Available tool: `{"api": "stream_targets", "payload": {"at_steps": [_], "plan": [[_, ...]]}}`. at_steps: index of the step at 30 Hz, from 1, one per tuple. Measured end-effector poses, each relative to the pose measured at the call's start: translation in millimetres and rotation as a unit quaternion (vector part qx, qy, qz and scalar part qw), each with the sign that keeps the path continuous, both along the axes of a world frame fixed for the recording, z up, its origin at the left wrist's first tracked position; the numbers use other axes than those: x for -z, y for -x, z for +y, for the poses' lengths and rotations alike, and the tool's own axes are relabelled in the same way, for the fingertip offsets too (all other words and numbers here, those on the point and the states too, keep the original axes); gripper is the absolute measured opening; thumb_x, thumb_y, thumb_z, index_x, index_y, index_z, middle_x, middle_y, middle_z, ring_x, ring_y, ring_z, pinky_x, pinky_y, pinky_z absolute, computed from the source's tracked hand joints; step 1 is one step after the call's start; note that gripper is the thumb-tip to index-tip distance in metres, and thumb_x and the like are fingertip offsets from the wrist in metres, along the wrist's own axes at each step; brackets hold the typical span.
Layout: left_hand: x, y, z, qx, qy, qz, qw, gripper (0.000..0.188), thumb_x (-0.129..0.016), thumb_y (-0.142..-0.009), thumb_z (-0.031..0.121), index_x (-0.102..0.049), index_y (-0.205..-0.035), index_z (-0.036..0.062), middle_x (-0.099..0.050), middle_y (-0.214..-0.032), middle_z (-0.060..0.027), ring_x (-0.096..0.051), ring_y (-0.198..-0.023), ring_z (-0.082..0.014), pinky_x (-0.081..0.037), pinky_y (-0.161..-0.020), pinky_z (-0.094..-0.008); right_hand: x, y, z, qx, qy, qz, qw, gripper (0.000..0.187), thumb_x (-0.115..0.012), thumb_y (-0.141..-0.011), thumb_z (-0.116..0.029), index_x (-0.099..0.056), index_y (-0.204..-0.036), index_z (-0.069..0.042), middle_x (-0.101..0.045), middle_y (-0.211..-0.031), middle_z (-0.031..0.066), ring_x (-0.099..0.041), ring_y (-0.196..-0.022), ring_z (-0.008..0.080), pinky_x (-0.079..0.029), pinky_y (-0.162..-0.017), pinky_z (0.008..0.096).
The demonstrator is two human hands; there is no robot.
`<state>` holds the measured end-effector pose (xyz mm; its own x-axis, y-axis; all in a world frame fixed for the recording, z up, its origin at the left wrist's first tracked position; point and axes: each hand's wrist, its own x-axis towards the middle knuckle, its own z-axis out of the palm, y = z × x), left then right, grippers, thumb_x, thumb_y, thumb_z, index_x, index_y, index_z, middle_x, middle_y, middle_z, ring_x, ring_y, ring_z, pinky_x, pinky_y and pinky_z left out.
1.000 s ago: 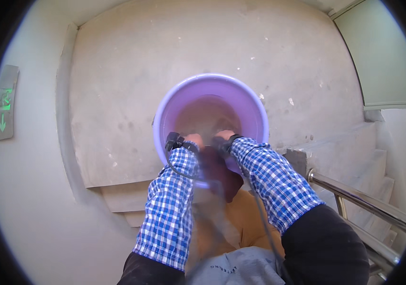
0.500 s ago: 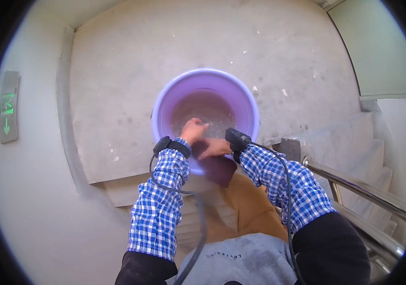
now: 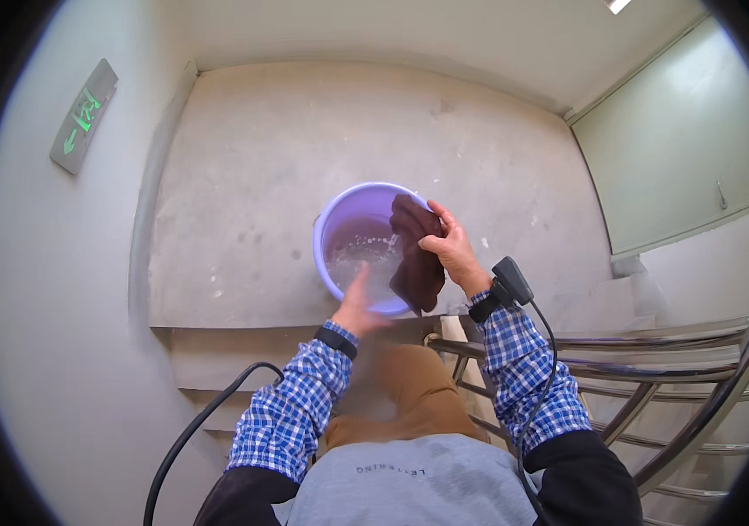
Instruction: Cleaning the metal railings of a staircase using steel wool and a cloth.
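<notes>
A purple bucket (image 3: 332,273) stands near the edge of the landing, with cloudy, sudsy water (image 3: 364,247) in it. My right hand (image 3: 455,254) is closed on a dark maroon cloth (image 3: 417,254), which hangs in folds at the bucket's right rim. The thumb presses on the cloth's near face; part of the fingers is behind it. My left hand (image 3: 359,302), blurred by motion, is over the bucket's front rim, apart from the cloth. Its fingers look spread, and nothing shows in them.
Metal stair railings (image 3: 655,368) curve along the right. Steps (image 3: 217,351) drop away below the landing (image 3: 243,193). A wall with a green arrow sign (image 3: 83,118) is at the left, and a pale green panel (image 3: 681,140) at the right. Cables run along both forearms.
My right hand has raised the maroon cloth from the front rim to the bucket's right side. My left hand has come away from the cloth and back toward me. The view has shifted.
</notes>
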<state>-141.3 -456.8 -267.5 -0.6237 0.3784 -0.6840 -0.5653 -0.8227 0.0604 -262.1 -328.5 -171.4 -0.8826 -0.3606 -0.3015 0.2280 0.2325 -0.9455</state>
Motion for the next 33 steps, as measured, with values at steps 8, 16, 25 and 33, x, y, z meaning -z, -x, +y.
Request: {"api": "stream_targets", "payload": {"at_steps": [8,16,25,33], "plan": [[-10.8,51.4,12.1,-0.214,-0.135,0.163,0.954,0.074,-0.060,-0.076,0.058,-0.042,-0.126,0.0066,-0.045,-0.126,-0.0138,-0.047,-0.113,-0.0324,-0.037,-0.096,-0.0507,23.7,-15.3,-1.1,0.084,0.057,-0.091,0.991,0.063,-0.062,-0.080,-0.017,-0.033,-0.133,0.000,-0.044,-0.127,0.0123,-0.043,-0.116,0.0205,-0.035,-0.097,0.0303],[-22.9,21.5,51.3,-0.060,-0.102,0.104,0.987,0.055,-0.071,-0.075,0.031,-0.047,-0.120,0.0095,-0.054,-0.115,-0.0083,-0.054,-0.105,-0.0230,-0.046,-0.089,-0.0417,63.8,-34.8,40.1,0.037,0.155,-0.254,0.954,0.051,-0.045,-0.092,-0.039,-0.045,-0.125,-0.001,-0.052,-0.120,0.0109,-0.051,-0.109,0.0215,-0.039,-0.096,0.0330],[-57.3,-3.5,96.2,-0.287,-0.322,0.044,0.901,0.043,-0.047,-0.082,0.041,-0.052,-0.116,0.0139,-0.055,-0.113,-0.0066,-0.055,-0.101,-0.0260,-0.050,-0.074,-0.0465,56.9,-76.8,42.9,0.101,0.450,-0.368,0.807,0.068,-0.044,-0.083,-0.062,-0.043,-0.127,-0.011,-0.050,-0.122,0.0082,-0.049,-0.111,0.0255,-0.041,-0.095,0.0422],[-48.0,-38.3,67.8,-0.092,-0.158,0.156,0.971,0.050,-0.068,-0.077,0.031,-0.047,-0.119,0.0106,-0.055,-0.111,-0.0070,-0.056,-0.099,-0.0219,-0.048,-0.082,-0.0395,57.7,-29.6,43.6,-0.029,0.162,-0.236,0.958,0.031,-0.066,-0.075,-0.013,-0.057,-0.103,-0.003,-0.059,-0.080,0.0060,-0.058,-0.077,0.0167,-0.048,-0.070,0.0293]]}}
